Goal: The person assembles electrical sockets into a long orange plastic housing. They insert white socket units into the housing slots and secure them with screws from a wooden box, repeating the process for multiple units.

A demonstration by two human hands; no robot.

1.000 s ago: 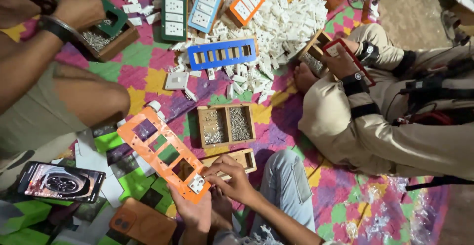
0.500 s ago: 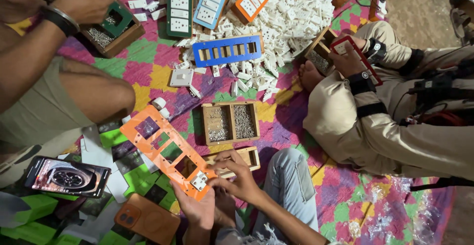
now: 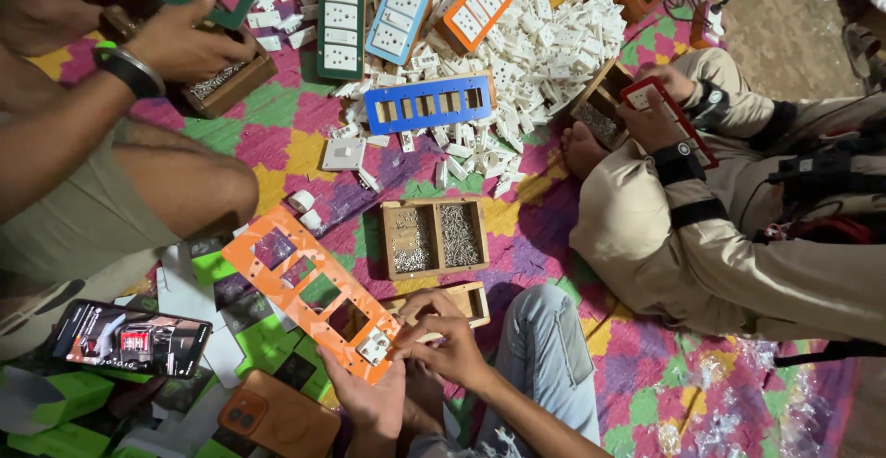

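Note:
My left hand (image 3: 366, 395) grips the near end of a long orange switch-panel frame (image 3: 297, 284) from below; the frame has several open cut-outs. A white socket module (image 3: 374, 345) sits in the frame's nearest cut-out. My right hand (image 3: 445, 340) rests just right of that module, with its fingertips pinched at the module's edge. Any small part between those fingers is hidden. My jeans-clad knee (image 3: 546, 356) is to the right of both hands.
A two-compartment wooden box of screws (image 3: 436, 235) lies just beyond my hands, a smaller wooden box (image 3: 469, 301) beside them. A heap of white modules (image 3: 544, 42), a blue frame (image 3: 426, 103) and filled panels lie farther off. A person sits on each side. Two phones (image 3: 134, 339) lie left.
My hands stay at the orange frame's near end, the right fingers shifting slightly on the white module. The person on the left has lifted a green panel over their box.

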